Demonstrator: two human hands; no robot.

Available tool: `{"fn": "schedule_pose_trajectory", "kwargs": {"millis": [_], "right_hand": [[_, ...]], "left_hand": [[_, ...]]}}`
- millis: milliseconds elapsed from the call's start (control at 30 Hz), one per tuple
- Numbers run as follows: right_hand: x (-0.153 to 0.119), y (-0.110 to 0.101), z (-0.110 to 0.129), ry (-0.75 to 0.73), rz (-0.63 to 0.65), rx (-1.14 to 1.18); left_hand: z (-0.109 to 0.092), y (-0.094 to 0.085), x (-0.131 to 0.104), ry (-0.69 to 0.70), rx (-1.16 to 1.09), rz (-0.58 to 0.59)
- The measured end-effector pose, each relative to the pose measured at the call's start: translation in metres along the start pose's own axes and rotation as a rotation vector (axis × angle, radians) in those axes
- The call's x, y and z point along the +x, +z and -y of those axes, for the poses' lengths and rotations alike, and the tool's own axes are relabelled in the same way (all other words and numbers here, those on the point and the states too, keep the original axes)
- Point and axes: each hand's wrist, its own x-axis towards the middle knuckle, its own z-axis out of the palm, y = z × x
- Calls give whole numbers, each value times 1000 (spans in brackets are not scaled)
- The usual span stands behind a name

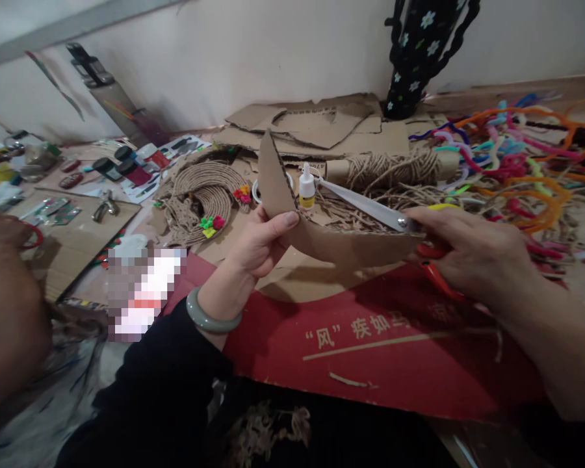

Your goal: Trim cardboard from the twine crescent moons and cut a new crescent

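My left hand [268,242] pinches a curved, crescent-like piece of brown cardboard [355,250] between thumb and fingers, one pointed end rising upward. A grey-green bangle [209,316] circles that wrist. In my right hand [472,250] is a pair of scissors [370,207] with red handles, its metal blades pointing left above the cardboard's upper edge. Whether the blades touch the cardboard I cannot tell. Just behind the piece stands a small white glue bottle [307,188] with a yellow label. Under both hands lies a red printed cardboard sheet [370,364].
Behind are a coiled twine piece [207,188] with coloured flowers, a twine roll [394,168] and cardboard scraps [316,123]. Colourful pipe cleaners [531,149] pile up at right. Paint jars [131,170] and a tall bottle [112,97] stand left. Another person's arm [10,312] reaches in at far left.
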Motion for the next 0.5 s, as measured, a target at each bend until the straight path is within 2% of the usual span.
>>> {"fn": "schedule_pose_trajectory", "kwargs": {"millis": [167, 300, 367, 433, 500], "right_hand": [[-1, 2, 8, 5, 149, -139], [0, 7, 9, -68, 352, 7], [2, 7, 6, -75, 370, 135], [3, 4, 4, -1, 331, 283], [5, -1, 2, 184, 289, 450]], "left_hand": [[0, -3, 0, 44, 120, -12], [0, -1, -4, 49, 198, -9], [1, -1, -6, 83, 242, -26], [4, -3, -7, 143, 303, -25], [6, -4, -7, 236, 373, 33]]}}
